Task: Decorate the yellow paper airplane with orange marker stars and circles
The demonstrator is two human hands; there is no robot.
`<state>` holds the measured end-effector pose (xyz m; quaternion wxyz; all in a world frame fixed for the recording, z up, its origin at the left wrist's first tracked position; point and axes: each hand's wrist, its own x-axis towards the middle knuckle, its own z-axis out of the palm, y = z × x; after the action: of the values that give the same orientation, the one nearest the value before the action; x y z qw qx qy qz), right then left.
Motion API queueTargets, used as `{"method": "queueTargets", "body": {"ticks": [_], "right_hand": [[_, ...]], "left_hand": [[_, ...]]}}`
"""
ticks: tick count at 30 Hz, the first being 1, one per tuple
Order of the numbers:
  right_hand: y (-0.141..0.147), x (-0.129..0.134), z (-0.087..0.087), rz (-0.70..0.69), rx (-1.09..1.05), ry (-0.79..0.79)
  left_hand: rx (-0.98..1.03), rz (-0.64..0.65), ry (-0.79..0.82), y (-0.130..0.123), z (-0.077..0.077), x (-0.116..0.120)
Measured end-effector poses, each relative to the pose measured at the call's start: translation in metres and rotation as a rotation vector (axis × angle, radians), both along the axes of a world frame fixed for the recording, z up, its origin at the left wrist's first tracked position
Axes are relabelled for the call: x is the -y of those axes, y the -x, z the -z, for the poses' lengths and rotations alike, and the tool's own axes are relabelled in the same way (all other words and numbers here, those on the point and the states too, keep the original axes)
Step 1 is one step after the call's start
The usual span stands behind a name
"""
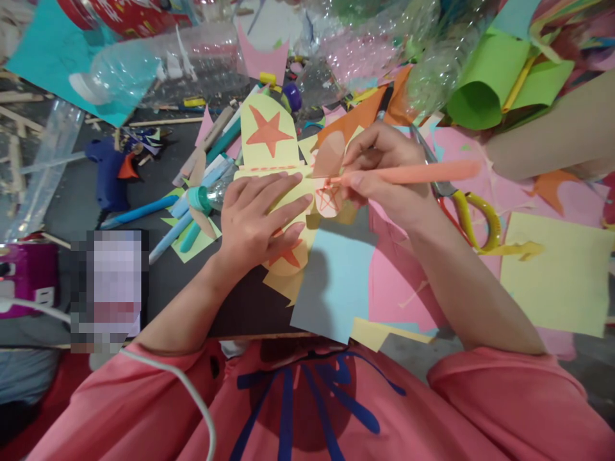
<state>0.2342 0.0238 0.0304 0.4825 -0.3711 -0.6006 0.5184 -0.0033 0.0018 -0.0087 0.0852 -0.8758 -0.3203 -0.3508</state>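
My right hand (384,173) is closed round an orange marker (423,173), its tip at a small pale tail piece (327,200) that bears an orange star outline. My left hand (262,214) lies with fingers spread over a pale yellow paper-covered body. Above that hand a yellow wing (269,128) shows a filled orange star; a lower wing (291,256) with another star is partly hidden under it. A clear bottle neck with a green cap (199,199) sticks out left of my left hand, with a tan propeller shape (196,173) at the cap.
Several markers lie beside a blue glue gun (108,173) at the left, above a phone (118,275). Yellow-handled scissors (464,214) rest on pink paper at the right. Blue paper (336,275) lies in front. Plastic bottles (168,64) fill the back; another person's arm (552,128) reaches in from the right.
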Motion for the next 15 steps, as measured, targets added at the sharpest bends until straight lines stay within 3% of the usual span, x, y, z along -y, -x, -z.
{"method": "queueTargets", "body": {"ticks": [6, 15], "right_hand": [[0.0013, 0.0028, -0.0087, -0.004, 0.201, -0.003], [0.0051, 0.0062, -0.0026, -0.022, 0.159, -0.068]], "left_hand": [[0.005, -0.002, -0.025, -0.0013, -0.0004, -0.0006], [0.039, 0.031, 0.114, 0.0015, 0.0042, 0.0013]]}}
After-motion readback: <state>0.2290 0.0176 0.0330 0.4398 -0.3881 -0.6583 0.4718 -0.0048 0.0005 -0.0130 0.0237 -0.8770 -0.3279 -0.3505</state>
